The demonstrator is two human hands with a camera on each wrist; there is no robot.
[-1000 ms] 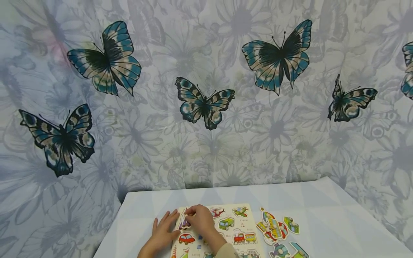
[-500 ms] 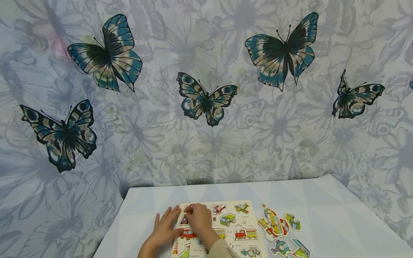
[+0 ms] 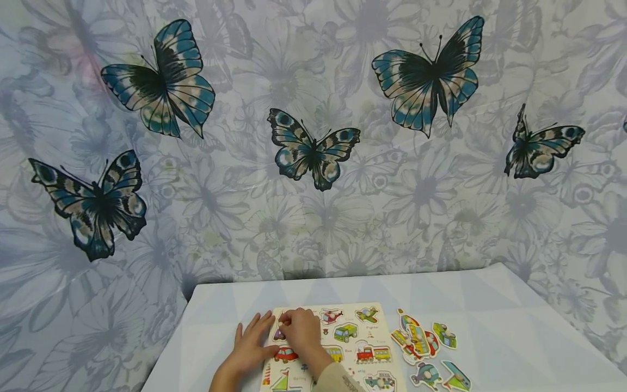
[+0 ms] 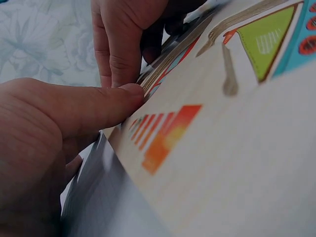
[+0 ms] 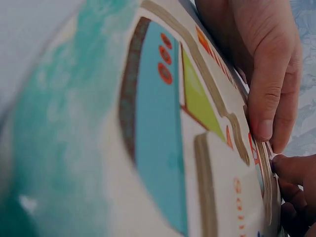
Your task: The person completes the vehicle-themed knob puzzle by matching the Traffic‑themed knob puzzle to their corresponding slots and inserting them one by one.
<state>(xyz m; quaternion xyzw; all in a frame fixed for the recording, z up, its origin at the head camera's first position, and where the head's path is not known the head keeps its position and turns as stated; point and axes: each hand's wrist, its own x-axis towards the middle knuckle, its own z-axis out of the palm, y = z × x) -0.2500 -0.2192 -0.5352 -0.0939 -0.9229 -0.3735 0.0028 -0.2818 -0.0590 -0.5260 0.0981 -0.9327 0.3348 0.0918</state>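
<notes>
A pale wooden puzzle board (image 3: 338, 310) with vehicle pictures lies on the table. My left hand (image 3: 245, 348) rests at its left edge with the fingers spread; in the left wrist view the left thumb (image 4: 118, 98) lies along that edge. Over the board's top left corner, my right hand (image 3: 302, 333) bends its fingers and pinches a purple puzzle piece (image 3: 278, 334), which it mostly covers. Just below the right fingers is a red car (image 3: 285, 354). The right wrist view has both hands meeting at the board's edge, the left thumb (image 5: 266, 113) above the right fingertips (image 5: 286, 165).
Right of the board lie loose puzzle pieces: an overlapping pile (image 3: 417, 342), a green piece (image 3: 444, 335), a teal rounded piece (image 3: 426, 375) and a blue-green piece (image 3: 456, 375). A white cloth covers the table (image 3: 490, 305). Behind it hangs a butterfly-patterned wall covering (image 3: 323, 228).
My right hand has shifted slightly left and covers more of the purple piece. The left hand stays at the board's edge. The head view has tilted down a little.
</notes>
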